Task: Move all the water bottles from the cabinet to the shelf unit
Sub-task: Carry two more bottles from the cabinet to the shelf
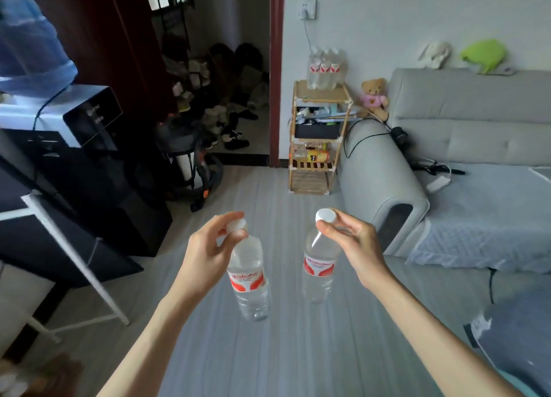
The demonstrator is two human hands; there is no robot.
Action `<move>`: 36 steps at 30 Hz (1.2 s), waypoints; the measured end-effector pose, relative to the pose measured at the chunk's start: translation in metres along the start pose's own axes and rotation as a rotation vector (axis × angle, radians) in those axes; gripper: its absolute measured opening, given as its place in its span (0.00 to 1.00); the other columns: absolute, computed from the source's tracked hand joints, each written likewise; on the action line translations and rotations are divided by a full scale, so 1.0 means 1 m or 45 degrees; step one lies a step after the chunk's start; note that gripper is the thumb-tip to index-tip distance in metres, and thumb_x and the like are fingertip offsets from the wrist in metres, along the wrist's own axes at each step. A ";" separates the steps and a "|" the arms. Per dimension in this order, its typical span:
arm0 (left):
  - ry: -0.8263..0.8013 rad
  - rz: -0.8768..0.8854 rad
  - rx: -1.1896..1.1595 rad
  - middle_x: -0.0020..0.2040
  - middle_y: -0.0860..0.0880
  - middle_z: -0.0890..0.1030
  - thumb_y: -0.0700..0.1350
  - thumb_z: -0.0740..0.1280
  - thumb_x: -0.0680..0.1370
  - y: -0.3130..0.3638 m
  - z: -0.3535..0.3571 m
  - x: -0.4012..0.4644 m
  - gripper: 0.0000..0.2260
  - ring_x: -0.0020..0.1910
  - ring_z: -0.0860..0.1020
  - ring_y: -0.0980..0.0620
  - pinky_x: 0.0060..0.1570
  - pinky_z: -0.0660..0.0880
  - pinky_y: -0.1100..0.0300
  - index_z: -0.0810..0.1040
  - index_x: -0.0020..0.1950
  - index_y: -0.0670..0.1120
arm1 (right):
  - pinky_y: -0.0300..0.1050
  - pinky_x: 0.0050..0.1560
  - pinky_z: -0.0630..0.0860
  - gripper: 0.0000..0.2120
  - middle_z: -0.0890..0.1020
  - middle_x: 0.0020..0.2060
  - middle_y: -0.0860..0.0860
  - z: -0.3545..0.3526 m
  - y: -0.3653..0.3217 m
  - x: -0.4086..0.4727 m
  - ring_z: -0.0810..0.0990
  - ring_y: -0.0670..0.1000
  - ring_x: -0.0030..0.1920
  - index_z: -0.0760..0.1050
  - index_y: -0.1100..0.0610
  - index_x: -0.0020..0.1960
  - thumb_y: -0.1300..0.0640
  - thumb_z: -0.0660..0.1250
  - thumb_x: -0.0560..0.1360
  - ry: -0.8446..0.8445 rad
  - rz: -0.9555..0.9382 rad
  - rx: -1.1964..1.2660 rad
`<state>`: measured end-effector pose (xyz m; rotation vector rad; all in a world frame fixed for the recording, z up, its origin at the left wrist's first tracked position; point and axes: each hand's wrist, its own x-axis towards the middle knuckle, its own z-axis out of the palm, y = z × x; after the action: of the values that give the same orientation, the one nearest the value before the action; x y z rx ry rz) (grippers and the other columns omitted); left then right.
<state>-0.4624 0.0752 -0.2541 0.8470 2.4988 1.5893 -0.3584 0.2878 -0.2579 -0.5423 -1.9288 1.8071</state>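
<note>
Two water bottles, hung upright, caps up: left hand (208,244) pinched left bottle (249,280); right hand (351,241) pinched right bottle (317,268), we noted.

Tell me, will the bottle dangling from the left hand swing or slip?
Held only by its cap, the left bottle hangs tilted, so it probably swings. The left hand merely pinches it, so it might slip. It looks full, likely heavyish.

The white cap of the clear plastic bottle with the red-and-white label (249,273) is mostly covered by the left hand (208,247). The large blue water jug (28,41) is cut off by the top and left edges. Items on the bamboo shelf unit (317,137) are too small to tell apart, and the shoes in the dark doorway (220,104) are blurred together.
</note>
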 end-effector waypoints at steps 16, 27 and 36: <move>-0.224 0.125 -0.065 0.54 0.51 0.79 0.50 0.65 0.74 -0.044 0.099 0.391 0.15 0.55 0.77 0.53 0.57 0.73 0.56 0.76 0.59 0.48 | 0.31 0.42 0.73 0.05 0.82 0.39 0.44 -0.035 0.013 0.363 0.79 0.43 0.44 0.80 0.53 0.47 0.55 0.70 0.71 0.211 -0.051 -0.119; -0.293 0.090 -0.082 0.52 0.54 0.79 0.48 0.66 0.75 -0.062 0.200 0.597 0.13 0.55 0.77 0.54 0.56 0.72 0.60 0.76 0.58 0.48 | 0.26 0.40 0.72 0.10 0.80 0.44 0.47 -0.092 0.042 0.580 0.76 0.33 0.41 0.77 0.58 0.52 0.55 0.68 0.73 0.205 -0.053 -0.261; -0.139 0.126 -0.045 0.50 0.52 0.80 0.44 0.67 0.75 -0.044 0.272 0.761 0.13 0.50 0.78 0.57 0.51 0.74 0.63 0.76 0.59 0.47 | 0.30 0.45 0.73 0.08 0.81 0.44 0.46 -0.142 0.031 0.771 0.77 0.36 0.45 0.76 0.53 0.50 0.56 0.70 0.72 0.084 -0.109 -0.268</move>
<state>-1.0348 0.6471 -0.2404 1.0375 2.3818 1.5652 -0.9163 0.8391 -0.2429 -0.5707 -2.0767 1.5251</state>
